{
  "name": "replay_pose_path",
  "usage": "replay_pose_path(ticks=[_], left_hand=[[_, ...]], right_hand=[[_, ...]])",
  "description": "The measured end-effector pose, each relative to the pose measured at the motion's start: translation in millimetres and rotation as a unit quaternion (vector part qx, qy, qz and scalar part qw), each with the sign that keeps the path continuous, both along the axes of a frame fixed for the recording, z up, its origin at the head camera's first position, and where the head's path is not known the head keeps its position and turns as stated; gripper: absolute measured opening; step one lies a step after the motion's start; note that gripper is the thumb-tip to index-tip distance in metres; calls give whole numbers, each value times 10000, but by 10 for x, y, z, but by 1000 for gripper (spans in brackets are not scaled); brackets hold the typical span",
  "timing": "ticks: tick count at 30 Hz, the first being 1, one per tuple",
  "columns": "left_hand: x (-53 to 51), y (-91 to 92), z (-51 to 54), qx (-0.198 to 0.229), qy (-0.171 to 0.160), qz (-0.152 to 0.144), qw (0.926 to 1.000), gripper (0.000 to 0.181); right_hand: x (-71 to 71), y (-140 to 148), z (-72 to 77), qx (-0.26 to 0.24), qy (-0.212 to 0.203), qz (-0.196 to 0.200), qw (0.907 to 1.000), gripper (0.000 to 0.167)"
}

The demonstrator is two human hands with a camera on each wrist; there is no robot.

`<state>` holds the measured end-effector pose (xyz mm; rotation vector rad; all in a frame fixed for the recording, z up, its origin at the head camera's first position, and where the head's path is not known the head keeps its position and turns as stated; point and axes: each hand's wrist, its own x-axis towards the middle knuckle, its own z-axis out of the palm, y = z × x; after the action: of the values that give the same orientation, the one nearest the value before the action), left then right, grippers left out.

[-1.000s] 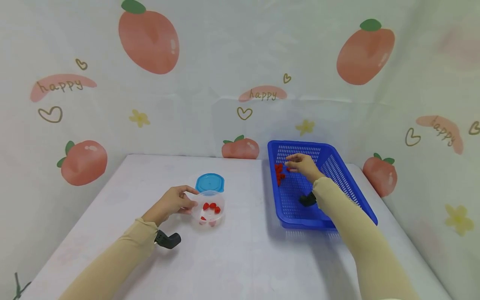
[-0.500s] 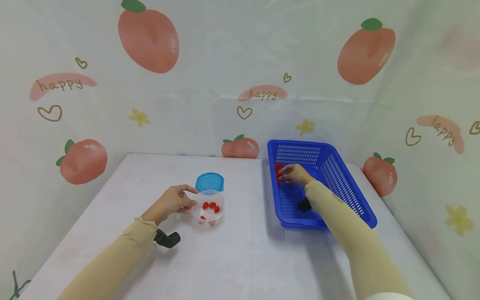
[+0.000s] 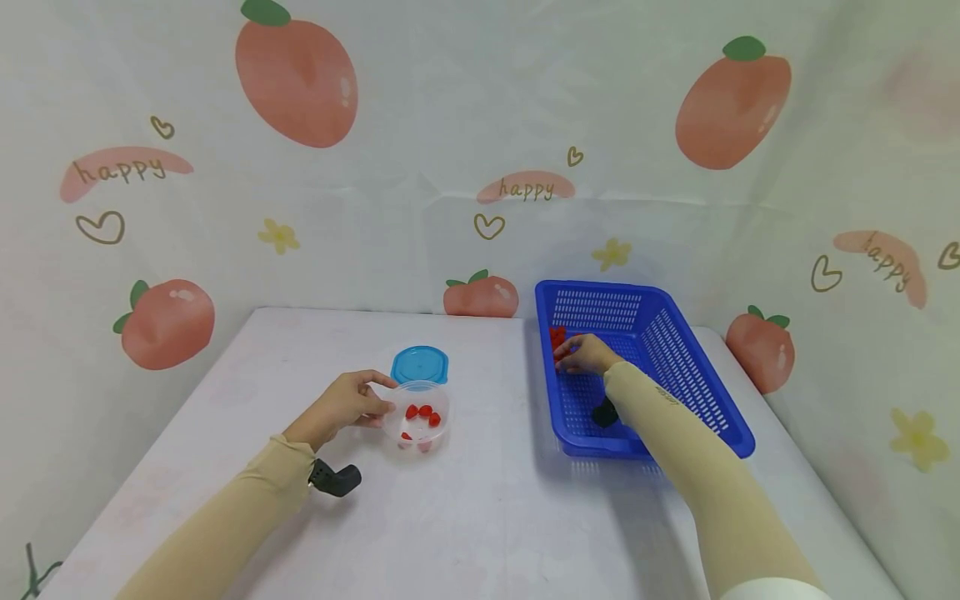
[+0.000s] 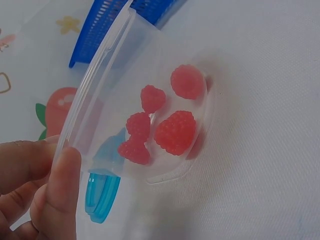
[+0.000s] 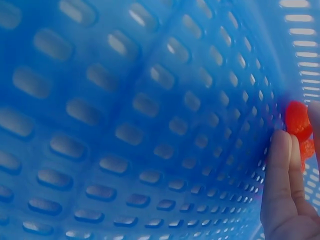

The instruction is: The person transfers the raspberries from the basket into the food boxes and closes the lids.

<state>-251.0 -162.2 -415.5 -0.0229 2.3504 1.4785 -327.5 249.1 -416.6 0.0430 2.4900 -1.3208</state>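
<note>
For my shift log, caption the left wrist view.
Left grip pinches a clear round plastic tub by its rim, red bumpy berries inside, light-blue plastic lid nearby.

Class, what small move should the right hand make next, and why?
Probably pinch and lift one raspberry: the right hand has fingers beside raspberries in the blue basket, while the left hand holds a clear plastic tub containing several.

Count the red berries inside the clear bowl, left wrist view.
5, all in the bowl: upper-right berry, large lower-right berry, then top berry, middle berry and bottom berry down the left. None there looks hidden.
</note>
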Motion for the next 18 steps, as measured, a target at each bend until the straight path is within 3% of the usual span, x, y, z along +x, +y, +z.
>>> replay_pose_path(ticks=[18], left_hand=[[-17, -13, -51, 7, 67, -16, 10000, 43]], right_hand=[[45, -24, 5, 151, -230, -104, 9996, 22]])
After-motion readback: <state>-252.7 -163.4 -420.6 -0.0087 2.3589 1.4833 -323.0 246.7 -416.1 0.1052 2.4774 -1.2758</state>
